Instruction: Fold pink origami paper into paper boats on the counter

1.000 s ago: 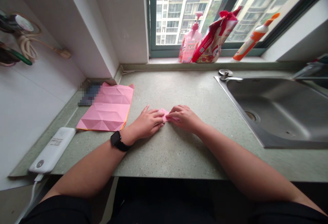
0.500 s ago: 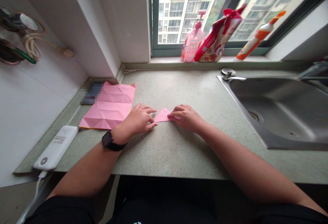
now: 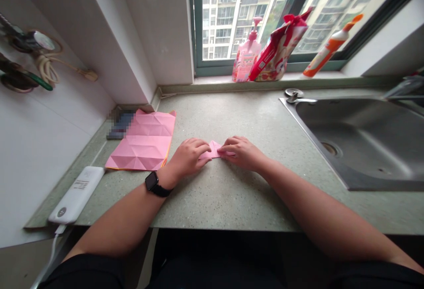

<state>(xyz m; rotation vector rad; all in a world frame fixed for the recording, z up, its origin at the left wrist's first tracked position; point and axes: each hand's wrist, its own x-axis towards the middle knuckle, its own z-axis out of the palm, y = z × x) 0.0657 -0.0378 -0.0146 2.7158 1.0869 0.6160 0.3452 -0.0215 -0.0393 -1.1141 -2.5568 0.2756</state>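
Observation:
A small folded pink paper (image 3: 213,149) lies on the speckled green counter (image 3: 232,192) between my two hands. My left hand (image 3: 188,157), with a black watch on its wrist, has its fingers curled down onto the paper's left part. My right hand (image 3: 241,152) presses its fingertips on the paper's right part, fingers bent and close together. Most of the paper is hidden under the fingers.
A stack of creased pink sheets (image 3: 144,141) lies to the left, with a white power bank (image 3: 77,194) near the counter's front-left edge. A steel sink (image 3: 361,139) fills the right. On the windowsill stand a pink pump bottle (image 3: 245,57), a red bag (image 3: 278,50) and an orange-capped bottle (image 3: 327,48).
Half a second ago my left hand lay beside the paper, whose triangular flap showed. Now that hand has moved right onto the paper and covers much of it.

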